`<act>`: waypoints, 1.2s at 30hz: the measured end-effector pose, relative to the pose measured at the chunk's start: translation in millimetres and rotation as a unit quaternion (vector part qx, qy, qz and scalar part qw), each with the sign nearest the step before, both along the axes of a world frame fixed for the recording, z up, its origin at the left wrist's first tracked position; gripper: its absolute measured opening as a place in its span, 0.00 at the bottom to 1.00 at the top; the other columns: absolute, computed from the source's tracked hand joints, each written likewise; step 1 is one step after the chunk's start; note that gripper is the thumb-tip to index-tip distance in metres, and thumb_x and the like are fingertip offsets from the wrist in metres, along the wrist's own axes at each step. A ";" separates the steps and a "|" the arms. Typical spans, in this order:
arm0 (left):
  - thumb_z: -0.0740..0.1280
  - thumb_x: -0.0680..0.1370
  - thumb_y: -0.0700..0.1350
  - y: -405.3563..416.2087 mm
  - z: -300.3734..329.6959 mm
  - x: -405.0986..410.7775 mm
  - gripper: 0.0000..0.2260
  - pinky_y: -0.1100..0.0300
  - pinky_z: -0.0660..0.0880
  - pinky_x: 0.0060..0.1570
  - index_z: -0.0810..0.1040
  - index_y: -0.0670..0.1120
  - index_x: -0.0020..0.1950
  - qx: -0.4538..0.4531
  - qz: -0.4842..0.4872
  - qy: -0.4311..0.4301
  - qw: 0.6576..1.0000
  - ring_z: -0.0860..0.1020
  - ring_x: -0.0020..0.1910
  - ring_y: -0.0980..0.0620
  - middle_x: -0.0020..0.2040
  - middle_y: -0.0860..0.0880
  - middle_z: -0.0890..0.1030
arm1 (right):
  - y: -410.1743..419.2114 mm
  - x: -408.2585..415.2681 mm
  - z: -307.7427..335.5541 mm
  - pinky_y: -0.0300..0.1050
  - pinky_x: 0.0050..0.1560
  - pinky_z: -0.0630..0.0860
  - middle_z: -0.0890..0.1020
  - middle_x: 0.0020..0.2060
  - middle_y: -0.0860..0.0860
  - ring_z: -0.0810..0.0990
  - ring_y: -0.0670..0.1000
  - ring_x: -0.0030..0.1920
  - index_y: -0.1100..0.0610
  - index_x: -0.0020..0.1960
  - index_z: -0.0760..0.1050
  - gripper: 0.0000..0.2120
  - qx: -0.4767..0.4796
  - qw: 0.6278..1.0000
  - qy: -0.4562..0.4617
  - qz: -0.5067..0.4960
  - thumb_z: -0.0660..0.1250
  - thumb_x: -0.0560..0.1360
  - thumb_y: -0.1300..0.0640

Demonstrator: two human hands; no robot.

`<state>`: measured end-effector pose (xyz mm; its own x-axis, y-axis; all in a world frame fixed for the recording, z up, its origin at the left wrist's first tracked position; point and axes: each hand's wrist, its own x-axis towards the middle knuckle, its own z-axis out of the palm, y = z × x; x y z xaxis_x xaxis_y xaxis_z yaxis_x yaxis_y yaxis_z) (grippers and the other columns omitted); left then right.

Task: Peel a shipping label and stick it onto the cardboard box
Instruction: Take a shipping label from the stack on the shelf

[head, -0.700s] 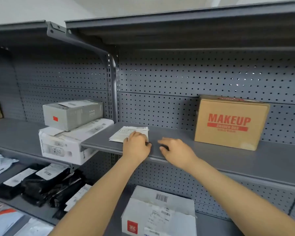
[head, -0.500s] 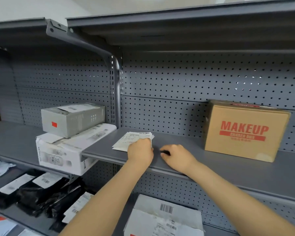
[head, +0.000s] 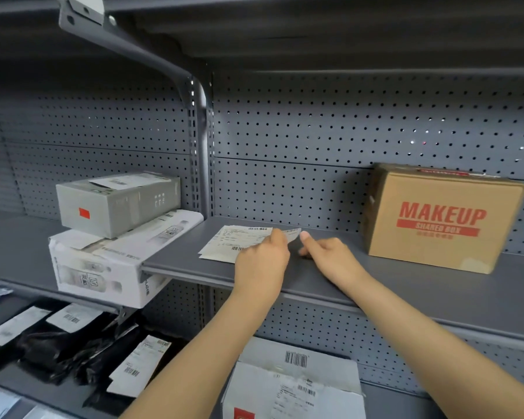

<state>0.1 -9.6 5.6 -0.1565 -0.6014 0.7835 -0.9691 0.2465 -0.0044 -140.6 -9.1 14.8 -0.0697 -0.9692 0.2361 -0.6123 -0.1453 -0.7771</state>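
In front of me is a grey metal shelf [head: 375, 285] with a pegboard back. On it lie a small stack of shipping labels [head: 233, 241], under my left hand [head: 262, 261], and a cardboard box [head: 436, 219] well apart at the right.

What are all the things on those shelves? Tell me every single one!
cardboard box: one, brown with red MAKEUP print, right on the middle shelf.
shipping labels: small stack, white, middle shelf, left of the brown box.
grey box: one, stacked on the white box, left.
white box: one, under the grey box.
black mailer bags: several, white labels, lower shelf, left.
white parcel: one, barcoded, bottom centre.
pegboard wall: grey, behind everything.
left hand: pinching a label's edge.
right hand: beside it, fingers on the shelf.
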 end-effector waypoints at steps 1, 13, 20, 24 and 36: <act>0.74 0.63 0.41 0.1 -3.8 -1.4 0.10 0.69 0.58 0.18 0.73 0.46 0.28 -0.026 -0.016 0.009 1.000 0.67 0.11 0.51 0.15 0.52 0.67 | 0.5 0.8 1.9 0.49 0.57 0.75 0.86 0.46 0.55 0.82 0.55 0.50 0.63 0.47 0.82 0.33 0.010 1.000 -0.027 -0.008 0.56 0.72 0.34; 0.61 0.77 0.50 81.7 -40.4 -32.1 0.13 0.53 0.73 0.60 0.78 0.44 0.38 -0.035 -0.270 0.086 0.958 0.78 0.28 0.53 0.30 0.52 0.81 | 75.5 -20.8 7.3 0.45 0.36 0.73 0.82 0.36 0.57 0.78 0.54 0.35 0.71 0.40 0.77 0.14 -0.061 0.976 -0.203 -0.040 0.65 0.74 0.58; 0.62 0.78 0.45 153.1 -35.1 -52.6 0.10 0.50 0.72 0.56 0.79 0.45 0.55 0.052 -0.365 0.317 0.874 0.75 0.54 0.50 0.54 0.50 0.79 | 187.0 -30.3 -13.3 0.38 0.27 0.56 0.63 0.21 0.51 0.59 0.45 0.25 0.58 0.25 0.66 0.21 -0.133 0.986 -0.077 -0.061 0.67 0.74 0.55; 0.59 0.78 0.46 180.6 -44.6 -66.7 0.16 0.45 0.63 0.67 0.74 0.47 0.65 0.074 -0.348 0.347 0.868 0.66 0.68 0.51 0.66 0.50 0.73 | 239.2 -35.9 -50.4 0.39 0.29 0.59 0.72 0.25 0.63 0.63 0.45 0.27 0.69 0.34 0.74 0.18 -0.097 0.990 -0.097 -0.034 0.68 0.74 0.55; 0.63 0.78 0.49 225.0 -68.8 -73.0 0.07 0.49 0.53 0.69 0.77 0.58 0.41 0.352 -0.393 0.207 0.824 0.70 0.50 0.69 0.47 0.70 0.76 | 309.4 -79.1 -90.2 0.53 0.50 0.79 0.86 0.40 0.53 0.83 0.55 0.42 0.55 0.42 0.80 0.05 0.043 0.958 -0.284 -0.016 0.70 0.70 0.54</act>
